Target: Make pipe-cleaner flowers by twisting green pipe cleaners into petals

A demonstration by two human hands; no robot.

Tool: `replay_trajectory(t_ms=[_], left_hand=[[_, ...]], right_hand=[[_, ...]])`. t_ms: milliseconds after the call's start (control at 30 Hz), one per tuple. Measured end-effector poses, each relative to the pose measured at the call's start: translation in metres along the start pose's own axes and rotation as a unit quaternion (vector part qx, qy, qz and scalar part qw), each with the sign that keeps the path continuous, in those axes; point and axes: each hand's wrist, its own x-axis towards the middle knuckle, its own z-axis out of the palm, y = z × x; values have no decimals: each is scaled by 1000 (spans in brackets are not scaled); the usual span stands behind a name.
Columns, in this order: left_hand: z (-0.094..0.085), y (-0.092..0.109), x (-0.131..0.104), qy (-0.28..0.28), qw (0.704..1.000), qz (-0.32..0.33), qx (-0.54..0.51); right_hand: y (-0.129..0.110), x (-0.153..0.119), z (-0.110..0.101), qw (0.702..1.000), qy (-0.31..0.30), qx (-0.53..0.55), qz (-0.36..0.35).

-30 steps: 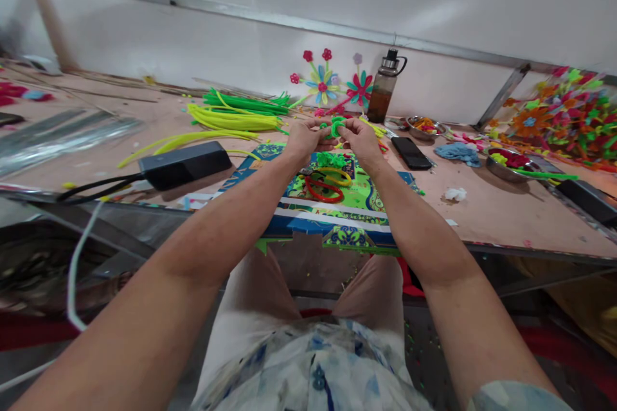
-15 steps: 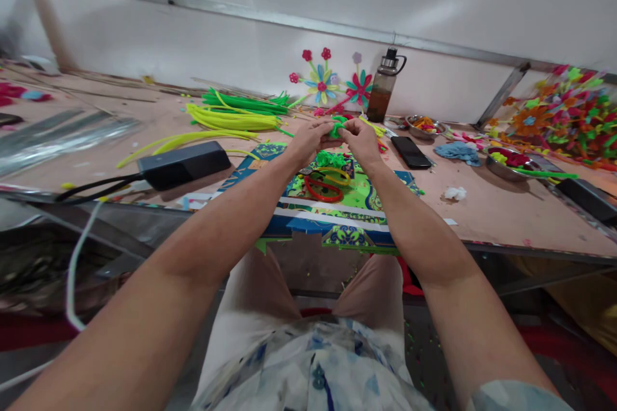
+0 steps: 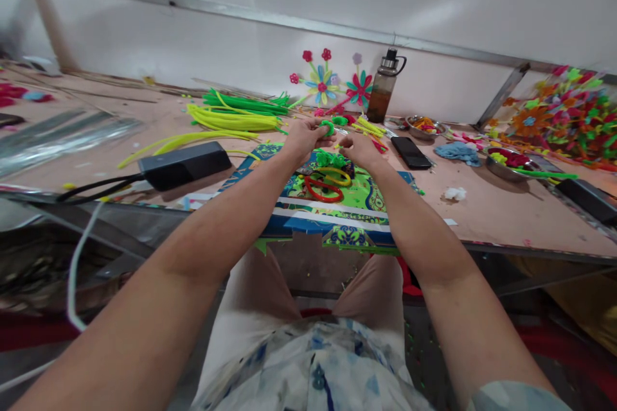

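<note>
My left hand point(image 3: 307, 139) pinches a looped green fuzzy piece point(image 3: 328, 128) above the mat. My right hand point(image 3: 357, 149) is just right of it, apart from the piece, with bent fingers near a pile of green pieces point(image 3: 330, 158); whether its fingertips hold anything is too small to tell. Below both hands, scissors with one red handle point(image 3: 324, 191) and one yellow handle lie on the blue and green printed mat point(image 3: 359, 202). Yellow fuzzy stems point(image 3: 231, 119) and green fuzzy stems point(image 3: 245, 101) lie beyond my left hand.
A bottle point(image 3: 382, 87) stands at the back near fuzzy flowers point(image 3: 321, 85). To the right are a phone point(image 3: 411, 152), metal bowls point(image 3: 511, 170), a blue cloth point(image 3: 457, 153) and a heap of colourful flowers point(image 3: 573, 119). A black case point(image 3: 186, 165) lies left.
My right hand has let go of the green piece and moved slightly down, away from my left hand. The green piece stays in my left hand.
</note>
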Motion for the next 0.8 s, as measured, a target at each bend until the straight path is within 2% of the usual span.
replay_trajectory(t_ms=[133,200,367,467,600,800], left_hand=[[0,-1,2,9,1000,-3,7],[0,-1,2,15,1000,-9,10],[-2,-1,2,11,1000,-17,9],[-2,-1,1,17,1000,-16,16],[0,-3,0,29,998,-14,53],[4,-4,-3,-20,997,2,71]], right_hand=[[9,-3,5,993,-81,-89,-6],[10,-3,6,989,-94,-112,-5],[8,1,-2,996,-41,-78,-7],[2,3,-6,1000,5,3,7],[-11,3,-5,991,24,129,34],[-12,6,4,984,41,173,13]])
